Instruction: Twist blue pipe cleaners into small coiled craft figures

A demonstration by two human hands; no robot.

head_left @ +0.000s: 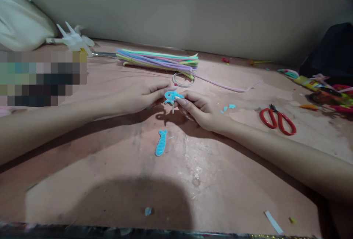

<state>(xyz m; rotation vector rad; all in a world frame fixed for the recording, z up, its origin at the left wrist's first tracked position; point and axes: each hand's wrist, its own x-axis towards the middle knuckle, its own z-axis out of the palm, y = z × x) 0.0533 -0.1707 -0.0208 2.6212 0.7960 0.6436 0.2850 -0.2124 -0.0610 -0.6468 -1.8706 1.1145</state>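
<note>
**Two hands pinching a blue pipe-cleaner shape at mid-frame**

The left hand [143,97] and the right hand [199,110] are meeting at the centre of the frame, just above the pink tabletop [110,165]. Both are pinching a small bent blue pipe-cleaner piece [171,96] between thumb and fingertips, the left from the left side, the right from the right; the remaining fingers of each hand are curling in close together. A thin pale stem is hanging down from the piece between the hands.

Below the hands, toward lower centre, a second blue pipe-cleaner shape [161,142] is lying flat on the table, well apart from them. Just above the hands a clear ring [183,79] is resting beside a bundle of pastel pipe cleaners [158,60], from which one lilac strand [228,86] is trailing to the right. Small blue scraps [229,107] are lying right of the right hand, and red-handled scissors [278,120] are lying further right.
</note>
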